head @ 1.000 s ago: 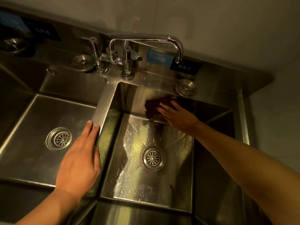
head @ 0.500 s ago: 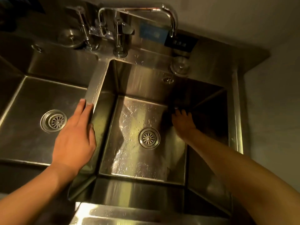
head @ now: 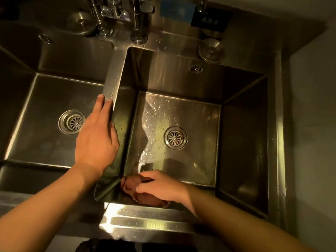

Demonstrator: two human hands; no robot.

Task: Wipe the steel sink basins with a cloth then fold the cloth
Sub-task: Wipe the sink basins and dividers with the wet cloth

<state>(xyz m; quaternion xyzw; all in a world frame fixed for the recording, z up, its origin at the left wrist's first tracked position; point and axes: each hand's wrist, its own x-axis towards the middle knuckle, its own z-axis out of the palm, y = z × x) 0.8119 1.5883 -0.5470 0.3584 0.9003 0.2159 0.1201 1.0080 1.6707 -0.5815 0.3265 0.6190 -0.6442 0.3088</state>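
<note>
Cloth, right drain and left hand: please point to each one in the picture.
cloth (head: 131,185): head view, bare part left of the fingers.
right drain (head: 175,137): head view, strainer centre.
left hand (head: 96,140): head view, back of the hand.

My left hand (head: 96,142) and right hand (head: 160,186) are bare, with no gloves, rings or watch that I can see; both forearms are bare too, with no sleeve reaching as far as the frame shows them; the nails on my left fingers look short and plain. At the bottom edge, between my arms, there is a dark patch of what I am wearing (head: 109,245); it is too dim to tell the garment or its colour.
</note>
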